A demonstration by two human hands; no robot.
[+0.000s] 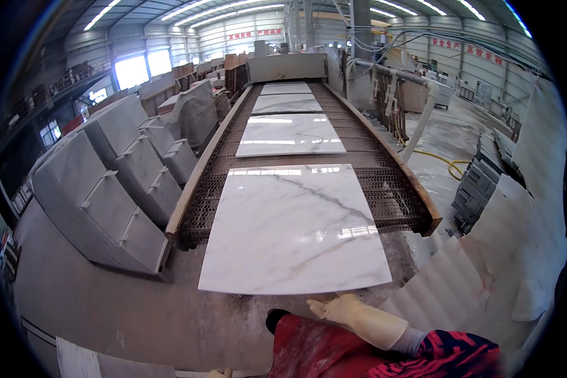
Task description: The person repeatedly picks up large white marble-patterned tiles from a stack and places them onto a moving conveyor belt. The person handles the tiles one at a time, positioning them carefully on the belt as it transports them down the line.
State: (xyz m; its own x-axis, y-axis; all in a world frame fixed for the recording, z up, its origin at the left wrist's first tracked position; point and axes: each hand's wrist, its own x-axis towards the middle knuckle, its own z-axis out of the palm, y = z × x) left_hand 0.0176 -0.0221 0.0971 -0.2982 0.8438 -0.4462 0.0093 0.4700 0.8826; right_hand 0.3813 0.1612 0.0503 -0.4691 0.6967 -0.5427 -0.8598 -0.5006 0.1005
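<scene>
A large polished white marble slab (296,233) with grey veins lies at the near end of a mesh conveyor (217,195), its front part jutting past the end. My right hand (343,312), in a cream rubber glove, is just below the slab's front edge. Its fingers are stretched out and hold nothing; whether they touch the edge I cannot tell. Only a bit of my gloved left hand (220,373) shows at the bottom rim, beside a pale panel (132,367); its fingers are mostly hidden. A red apron (309,346) covers my front.
Several more marble slabs (290,135) lie farther up the conveyor, between its wooden side rails (384,145). Stacked stone slabs (107,189) lean at the left. Wrinkled white sheeting (504,264), grey stacked blocks (482,176) and a yellow hose (444,162) are on the right.
</scene>
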